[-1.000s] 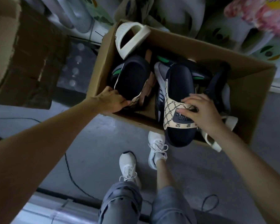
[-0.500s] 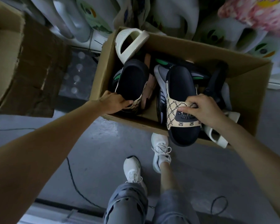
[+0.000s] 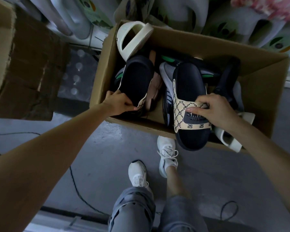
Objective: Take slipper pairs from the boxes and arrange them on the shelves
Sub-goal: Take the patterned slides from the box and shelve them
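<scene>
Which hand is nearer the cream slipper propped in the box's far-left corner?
Left. The left hand grips a black slipper on the cream slipper's side of the box; the right hand pinches the patterned strap of another toward the opposite side, farther off.

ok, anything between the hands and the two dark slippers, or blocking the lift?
Nothing visible: left hand grips the strap of the left slipper, right hand that of the right slipper. The box top is open; a cream slipper leans at its far corner.
</scene>
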`<state>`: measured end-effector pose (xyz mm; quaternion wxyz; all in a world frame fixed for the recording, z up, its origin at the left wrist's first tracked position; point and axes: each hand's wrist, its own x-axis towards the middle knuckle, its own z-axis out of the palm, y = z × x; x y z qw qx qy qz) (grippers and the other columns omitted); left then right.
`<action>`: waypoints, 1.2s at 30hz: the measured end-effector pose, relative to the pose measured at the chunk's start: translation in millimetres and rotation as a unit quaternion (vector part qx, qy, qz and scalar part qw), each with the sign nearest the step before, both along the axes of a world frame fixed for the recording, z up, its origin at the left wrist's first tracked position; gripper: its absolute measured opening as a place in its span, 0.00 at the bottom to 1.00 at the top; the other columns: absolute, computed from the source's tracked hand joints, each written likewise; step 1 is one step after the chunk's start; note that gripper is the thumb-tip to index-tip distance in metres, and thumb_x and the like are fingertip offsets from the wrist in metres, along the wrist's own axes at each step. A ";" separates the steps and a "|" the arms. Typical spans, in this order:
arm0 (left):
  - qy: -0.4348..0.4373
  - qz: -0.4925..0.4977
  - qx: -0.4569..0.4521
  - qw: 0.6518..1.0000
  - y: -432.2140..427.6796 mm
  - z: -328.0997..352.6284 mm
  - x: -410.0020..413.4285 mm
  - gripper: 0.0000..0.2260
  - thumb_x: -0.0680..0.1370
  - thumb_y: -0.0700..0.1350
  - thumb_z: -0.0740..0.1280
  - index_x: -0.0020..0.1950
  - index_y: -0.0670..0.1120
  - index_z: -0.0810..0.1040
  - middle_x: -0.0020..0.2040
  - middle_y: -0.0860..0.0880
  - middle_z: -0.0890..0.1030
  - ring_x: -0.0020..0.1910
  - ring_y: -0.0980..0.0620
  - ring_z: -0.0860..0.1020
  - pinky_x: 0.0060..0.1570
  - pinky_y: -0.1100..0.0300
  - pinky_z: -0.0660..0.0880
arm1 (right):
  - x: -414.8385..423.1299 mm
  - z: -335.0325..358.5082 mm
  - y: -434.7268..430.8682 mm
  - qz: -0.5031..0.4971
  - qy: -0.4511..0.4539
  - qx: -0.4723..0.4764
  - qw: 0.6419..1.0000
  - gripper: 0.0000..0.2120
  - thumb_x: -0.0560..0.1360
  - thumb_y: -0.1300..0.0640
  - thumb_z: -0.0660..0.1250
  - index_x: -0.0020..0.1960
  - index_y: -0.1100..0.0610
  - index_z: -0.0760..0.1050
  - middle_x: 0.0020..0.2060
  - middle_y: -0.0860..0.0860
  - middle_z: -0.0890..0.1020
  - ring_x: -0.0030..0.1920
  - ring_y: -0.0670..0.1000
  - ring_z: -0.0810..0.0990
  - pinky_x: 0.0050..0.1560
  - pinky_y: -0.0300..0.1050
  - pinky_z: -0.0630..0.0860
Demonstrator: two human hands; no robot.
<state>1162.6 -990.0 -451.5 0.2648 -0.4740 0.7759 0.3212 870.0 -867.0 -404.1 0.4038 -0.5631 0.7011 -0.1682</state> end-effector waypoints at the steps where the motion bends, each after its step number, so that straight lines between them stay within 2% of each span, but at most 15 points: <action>1: 0.005 0.002 -0.006 1.000 -0.4 -1.5 1.0 0.10 0.76 0.61 0.63 0.47 0.59 0.81 0.56 0.53 0.78 0.66 0.49 0.65 0.64 0.51 0.55 | 0.1 -0.2 -0.2 0.001 0.002 -0.001 1.000 0.18 0.68 0.50 0.75 0.33 0.62 0.73 0.26 0.46 0.71 0.31 0.38 0.71 0.32 0.33 0.64; 5: 0.025 0.012 -0.026 0.999 0.3 -4.7 2.9 0.11 0.77 0.58 0.64 0.50 0.56 0.83 0.55 0.53 0.79 0.65 0.49 0.65 0.63 0.51 0.55 | 1.2 1.8 -0.3 0.001 -0.006 -0.002 1.000 0.17 0.69 0.52 0.75 0.35 0.64 0.74 0.27 0.47 0.71 0.31 0.36 0.71 0.33 0.32 0.64; 9: 0.051 0.038 -0.073 0.995 6.3 -6.7 0.0 0.09 0.78 0.54 0.64 0.50 0.54 0.83 0.54 0.51 0.80 0.63 0.49 0.67 0.61 0.52 0.56 | 1.1 4.1 0.0 0.003 -0.010 -0.001 1.000 0.16 0.68 0.52 0.75 0.32 0.61 0.73 0.26 0.46 0.73 0.31 0.38 0.72 0.32 0.31 0.65; 12: 0.066 0.024 -0.131 0.989 16.7 0.2 -1.7 0.10 0.79 0.52 0.64 0.50 0.51 0.84 0.50 0.52 0.81 0.61 0.50 0.68 0.60 0.52 0.56 | 2.1 6.4 -1.0 0.016 -0.003 -0.002 1.000 0.18 0.68 0.50 0.75 0.32 0.62 0.72 0.26 0.53 0.73 0.30 0.43 0.70 0.31 0.34 0.64; 15: 0.126 0.043 -0.176 0.975 17.2 19.3 2.6 0.10 0.78 0.52 0.65 0.48 0.50 0.84 0.45 0.53 0.79 0.60 0.50 0.69 0.60 0.54 0.55 | 8.3 16.8 -3.7 0.027 0.009 -0.001 1.000 0.20 0.69 0.49 0.75 0.30 0.59 0.69 0.24 0.51 0.69 0.29 0.46 0.68 0.31 0.42 0.64; 18: 0.209 0.041 -0.195 0.957 5.7 50.6 3.3 0.09 0.76 0.51 0.68 0.46 0.48 0.85 0.40 0.54 0.76 0.59 0.50 0.71 0.58 0.58 0.54 | 15.7 35.1 -4.8 0.013 -0.001 -0.003 1.000 0.21 0.69 0.49 0.74 0.28 0.54 0.65 0.23 0.47 0.68 0.28 0.43 0.67 0.31 0.41 0.64; 20: 0.247 0.009 -0.204 0.947 -0.7 77.0 -0.4 0.09 0.76 0.50 0.68 0.45 0.47 0.85 0.41 0.55 0.76 0.58 0.50 0.72 0.55 0.62 0.52 | 21.2 53.5 -4.5 0.000 -0.016 -0.004 1.000 0.21 0.69 0.49 0.74 0.28 0.51 0.65 0.22 0.43 0.72 0.27 0.41 0.70 0.30 0.36 0.64; 22: 0.274 -0.008 -0.196 0.941 -6.1 106.6 -3.8 0.11 0.75 0.53 0.67 0.45 0.47 0.84 0.41 0.56 0.75 0.55 0.53 0.70 0.53 0.64 0.52 | 29.1 75.7 -4.1 0.014 -0.018 -0.010 1.000 0.19 0.70 0.49 0.74 0.29 0.50 0.66 0.24 0.41 0.74 0.29 0.41 0.72 0.31 0.35 0.65; 25: 0.324 -0.016 -0.165 0.931 -11.7 166.9 -4.7 0.16 0.74 0.55 0.62 0.42 0.45 0.82 0.37 0.56 0.73 0.48 0.58 0.67 0.53 0.61 0.59 | 46.3 121.1 -2.3 0.049 -0.001 -0.020 0.999 0.14 0.69 0.47 0.73 0.33 0.49 0.71 0.31 0.47 0.76 0.37 0.45 0.75 0.38 0.43 0.68; 28: 0.350 -0.036 -0.126 0.928 -5.4 237.1 3.5 0.15 0.78 0.49 0.63 0.40 0.39 0.79 0.35 0.50 0.74 0.39 0.57 0.67 0.41 0.71 0.62 | 65.8 185.6 1.9 0.060 0.019 -0.059 0.996 0.12 0.69 0.48 0.73 0.34 0.50 0.72 0.32 0.48 0.74 0.38 0.45 0.72 0.38 0.40 0.64; 29: 0.344 -0.029 -0.105 0.932 0.3 259.9 10.4 0.15 0.80 0.47 0.63 0.42 0.37 0.78 0.37 0.46 0.76 0.39 0.53 0.70 0.40 0.70 0.64 | 73.2 210.6 3.7 0.056 0.020 -0.080 0.995 0.12 0.69 0.49 0.74 0.34 0.51 0.72 0.31 0.47 0.73 0.37 0.44 0.72 0.37 0.38 0.64; 31: 0.338 0.004 -0.065 0.939 14.7 303.8 28.1 0.14 0.82 0.45 0.60 0.45 0.35 0.76 0.40 0.41 0.78 0.39 0.47 0.75 0.40 0.59 0.69 | 87.3 259.9 8.2 0.041 0.020 -0.116 0.992 0.13 0.69 0.51 0.75 0.35 0.56 0.73 0.30 0.47 0.72 0.37 0.44 0.72 0.38 0.37 0.64; 33: 0.344 0.052 -0.043 0.936 32.4 348.7 49.3 0.14 0.82 0.46 0.59 0.43 0.38 0.73 0.37 0.42 0.76 0.35 0.50 0.73 0.39 0.54 0.68 | 103.2 306.6 14.1 0.053 0.019 -0.138 0.989 0.14 0.69 0.51 0.75 0.36 0.59 0.74 0.31 0.49 0.74 0.37 0.45 0.72 0.38 0.37 0.64; 36: 0.379 0.116 -0.004 0.918 58.5 421.1 88.1 0.15 0.80 0.52 0.63 0.39 0.43 0.70 0.34 0.48 0.71 0.33 0.57 0.70 0.37 0.56 0.64 | 129.6 373.2 18.7 0.093 -0.010 -0.144 0.985 0.15 0.70 0.49 0.74 0.38 0.60 0.76 0.33 0.52 0.77 0.38 0.46 0.74 0.40 0.43 0.67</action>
